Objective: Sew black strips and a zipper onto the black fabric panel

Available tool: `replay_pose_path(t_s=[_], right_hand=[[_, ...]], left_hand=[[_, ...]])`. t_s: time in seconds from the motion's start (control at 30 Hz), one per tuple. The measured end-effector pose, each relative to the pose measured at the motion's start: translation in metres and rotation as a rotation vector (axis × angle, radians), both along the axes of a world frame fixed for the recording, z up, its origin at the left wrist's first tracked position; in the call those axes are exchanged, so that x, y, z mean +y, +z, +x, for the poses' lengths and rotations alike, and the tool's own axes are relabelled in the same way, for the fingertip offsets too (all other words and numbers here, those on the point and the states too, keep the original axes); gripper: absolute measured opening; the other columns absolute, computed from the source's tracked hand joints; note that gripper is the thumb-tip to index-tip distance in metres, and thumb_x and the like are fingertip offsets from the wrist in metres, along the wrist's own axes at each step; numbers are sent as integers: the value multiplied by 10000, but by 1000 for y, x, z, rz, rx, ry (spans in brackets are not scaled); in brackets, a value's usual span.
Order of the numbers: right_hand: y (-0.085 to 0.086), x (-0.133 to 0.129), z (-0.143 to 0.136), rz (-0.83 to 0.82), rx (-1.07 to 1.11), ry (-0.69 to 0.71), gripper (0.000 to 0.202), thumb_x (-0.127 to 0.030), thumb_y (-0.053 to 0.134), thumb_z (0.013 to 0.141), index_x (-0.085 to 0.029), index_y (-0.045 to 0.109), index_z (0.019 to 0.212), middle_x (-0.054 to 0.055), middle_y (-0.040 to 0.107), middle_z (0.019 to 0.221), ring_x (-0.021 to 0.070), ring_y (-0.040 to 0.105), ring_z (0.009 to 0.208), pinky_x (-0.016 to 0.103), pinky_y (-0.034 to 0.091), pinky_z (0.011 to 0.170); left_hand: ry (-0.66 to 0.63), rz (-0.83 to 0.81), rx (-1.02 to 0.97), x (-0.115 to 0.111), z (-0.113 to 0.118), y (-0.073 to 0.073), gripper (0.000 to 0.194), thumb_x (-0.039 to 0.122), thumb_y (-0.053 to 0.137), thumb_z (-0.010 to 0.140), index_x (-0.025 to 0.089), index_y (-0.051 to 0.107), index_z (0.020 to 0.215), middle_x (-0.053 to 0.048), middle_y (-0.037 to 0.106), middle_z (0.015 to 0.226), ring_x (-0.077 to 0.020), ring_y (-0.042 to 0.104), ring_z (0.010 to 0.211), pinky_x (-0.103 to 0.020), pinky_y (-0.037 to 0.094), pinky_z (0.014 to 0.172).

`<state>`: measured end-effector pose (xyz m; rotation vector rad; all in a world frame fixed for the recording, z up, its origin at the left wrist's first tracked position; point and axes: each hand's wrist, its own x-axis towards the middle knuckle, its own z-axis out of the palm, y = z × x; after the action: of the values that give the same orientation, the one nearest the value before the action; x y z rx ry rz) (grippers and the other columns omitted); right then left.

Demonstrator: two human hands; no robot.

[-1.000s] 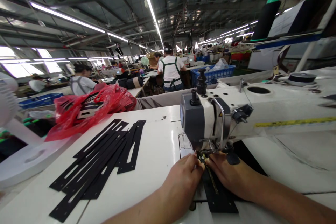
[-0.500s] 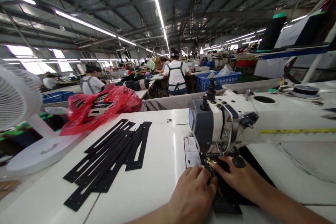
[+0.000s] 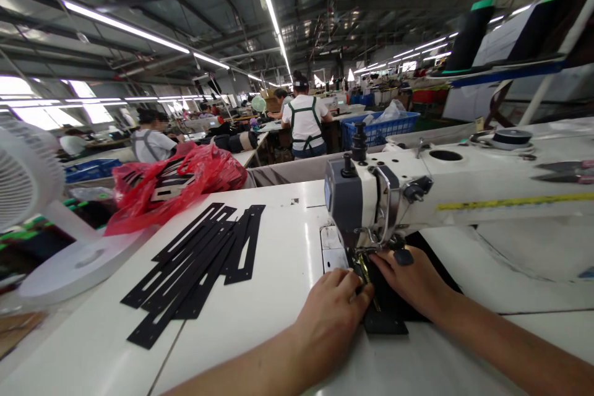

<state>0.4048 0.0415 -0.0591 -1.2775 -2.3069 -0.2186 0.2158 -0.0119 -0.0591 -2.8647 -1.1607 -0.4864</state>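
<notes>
A sewing machine (image 3: 359, 198) stands before me, its presser foot down among my fingers. Beneath it lies a black panel (image 3: 408, 304) with a gold-toothed zipper (image 3: 364, 269) along it and a black strip frame (image 3: 385, 323) at the near end. My left hand (image 3: 336, 306) is closed at the zipper's left side, its fingers curled over the edge. My right hand (image 3: 413, 275) grips the panel on the right of the needle, thumb stretched toward the zipper; its other fingertips are partly hidden by the machine. Several black frames with slots (image 3: 195, 269) lie overlapping on the left.
A red plastic bag (image 3: 208, 176) of cut pieces and a white fan (image 3: 78, 253) are at left. Scissors (image 3: 563, 171) and a bobbin of dark thread (image 3: 512, 138) rest on the machine. Thread cones (image 3: 471, 37) stand upper right. Co-workers sit beyond, near a blue crate (image 3: 380, 130).
The view has shifted slightly, and the scissors show more. More of the gold zipper is exposed between my hands. Both hands remain at the work by the needle.
</notes>
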Motion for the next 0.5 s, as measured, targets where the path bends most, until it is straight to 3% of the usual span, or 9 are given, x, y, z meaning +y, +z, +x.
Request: replay_pose_path(t_s=[0.1, 0.17, 0.23, 0.3, 0.4, 0.5], right_hand=[[1, -31, 17, 78, -49, 259, 345, -350, 456, 886, -129, 613, 1098, 105, 641, 1100, 215, 609, 989, 326, 509, 829], [0, -49, 24, 163, -80, 405, 408, -343, 479, 875, -99, 554, 1194, 122, 576, 1213, 236, 550, 1097, 358, 488, 882], [4, -53, 24, 128, -30, 440, 314, -229, 432, 890, -132, 592, 1142, 92, 618, 1152, 209, 582, 1044, 334, 492, 861], [16, -43, 20, -87, 51, 406, 277, -176, 389, 899, -184, 658, 968, 41, 686, 950, 168, 637, 868, 288, 505, 778], [42, -15, 14, -448, 71, 353, 307, -277, 429, 903, -191, 634, 691, -11, 644, 647, 137, 605, 595, 240, 482, 579], [57, -2, 12, -504, 71, 344, 296, -284, 469, 878, -187, 607, 634, -25, 626, 601, 132, 586, 551, 224, 455, 512]], left_hand=[[-38, -18, -139, 1, -5, -5, 300, 131, 441, 884, 130, 511, 1176, -95, 580, 1105, -212, 520, 1049, -350, 465, 926], [-71, -13, -206, 1, -8, -6, 268, 130, 421, 892, 131, 535, 1134, -91, 585, 1131, -199, 518, 1083, -333, 444, 956], [-98, -26, -223, 2, -10, -1, 252, 127, 440, 869, 134, 558, 1092, -84, 603, 1100, -194, 544, 1048, -326, 453, 935], [-76, -76, -219, 4, -10, 8, 233, 142, 513, 809, 139, 579, 1033, -71, 622, 1016, -193, 575, 959, -318, 480, 872], [65, -152, -211, 12, -7, 22, 236, 234, 664, 705, 149, 588, 912, -42, 619, 890, -197, 591, 837, -297, 508, 747], [189, -96, -157, 17, 0, 24, 224, 326, 712, 705, 158, 584, 781, -19, 606, 781, -182, 595, 717, -272, 507, 620]])
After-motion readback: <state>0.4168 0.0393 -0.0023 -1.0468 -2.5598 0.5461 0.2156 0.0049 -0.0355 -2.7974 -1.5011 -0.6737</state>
